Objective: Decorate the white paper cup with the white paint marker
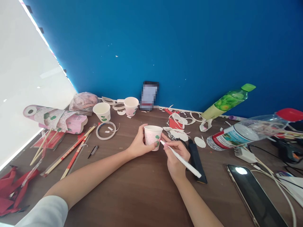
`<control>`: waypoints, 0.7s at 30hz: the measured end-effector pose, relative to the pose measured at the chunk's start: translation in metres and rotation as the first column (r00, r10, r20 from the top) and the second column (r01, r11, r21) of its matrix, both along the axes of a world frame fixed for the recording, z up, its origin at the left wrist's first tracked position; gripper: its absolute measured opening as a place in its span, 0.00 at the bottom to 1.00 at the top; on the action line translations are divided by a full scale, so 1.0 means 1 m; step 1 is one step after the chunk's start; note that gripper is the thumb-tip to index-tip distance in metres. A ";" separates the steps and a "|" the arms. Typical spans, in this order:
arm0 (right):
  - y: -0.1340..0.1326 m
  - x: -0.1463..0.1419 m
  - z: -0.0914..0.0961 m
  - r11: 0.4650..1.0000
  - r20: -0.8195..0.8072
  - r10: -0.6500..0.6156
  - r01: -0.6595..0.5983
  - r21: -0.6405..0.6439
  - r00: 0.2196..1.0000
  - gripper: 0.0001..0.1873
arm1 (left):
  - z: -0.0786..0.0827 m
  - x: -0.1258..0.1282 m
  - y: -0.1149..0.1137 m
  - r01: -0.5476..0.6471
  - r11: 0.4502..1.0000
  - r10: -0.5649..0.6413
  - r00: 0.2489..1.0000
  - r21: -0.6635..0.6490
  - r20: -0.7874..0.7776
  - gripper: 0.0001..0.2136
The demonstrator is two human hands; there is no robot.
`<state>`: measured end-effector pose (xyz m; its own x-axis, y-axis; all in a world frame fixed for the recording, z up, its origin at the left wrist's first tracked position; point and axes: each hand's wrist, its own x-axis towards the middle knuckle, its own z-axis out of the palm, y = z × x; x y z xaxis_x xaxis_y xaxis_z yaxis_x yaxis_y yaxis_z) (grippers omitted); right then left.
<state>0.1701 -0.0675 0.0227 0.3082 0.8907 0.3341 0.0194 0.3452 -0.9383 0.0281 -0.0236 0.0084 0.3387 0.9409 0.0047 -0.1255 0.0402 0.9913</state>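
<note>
A paper cup with a pink pattern and green leaves stands upright in the middle of the table. My left hand is wrapped round its left side, the thumb across the front. In my right hand is a white pen, its tip close to the cup's right side; whether it touches I cannot tell. Some right fingers reach behind the pen toward the cup. Just right of that hand lies a long black object. White paper discs and scissors, partly hidden, lie behind it.
Two more paper cups stand at the back left near a tape roll. Wrapped chopsticks lie left. A phone leans on the blue wall. At right are a green-capped bottle, a red-capped bottle and another phone.
</note>
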 end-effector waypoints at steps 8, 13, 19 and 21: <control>0.002 0.004 -0.010 1.000 -0.020 -0.005 0.005 -0.003 1.000 0.06 | -0.001 0.000 0.001 0.009 1.000 -0.009 1.000 -0.011 0.016 0.40; 0.002 0.004 -0.011 1.000 -0.047 0.015 -0.016 -0.019 0.999 0.05 | -0.002 0.000 0.000 0.017 1.000 -0.017 1.000 -0.009 0.005 0.39; 0.002 0.003 -0.011 1.000 -0.057 -0.006 0.004 -0.024 0.998 0.06 | 0.000 0.000 0.000 0.002 1.000 -0.002 1.000 -0.015 0.002 0.41; 0.003 0.004 -0.012 1.000 -0.061 -0.002 0.001 -0.032 0.998 0.06 | 0.001 0.000 0.000 0.004 1.000 -0.004 1.000 -0.029 -0.001 0.42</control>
<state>0.1741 -0.0644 0.0102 0.3284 0.9001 0.2864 -0.0376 0.3154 -0.9482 0.0285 -0.0231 0.0095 0.3420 0.9394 -0.0230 -0.1239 0.0693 0.9899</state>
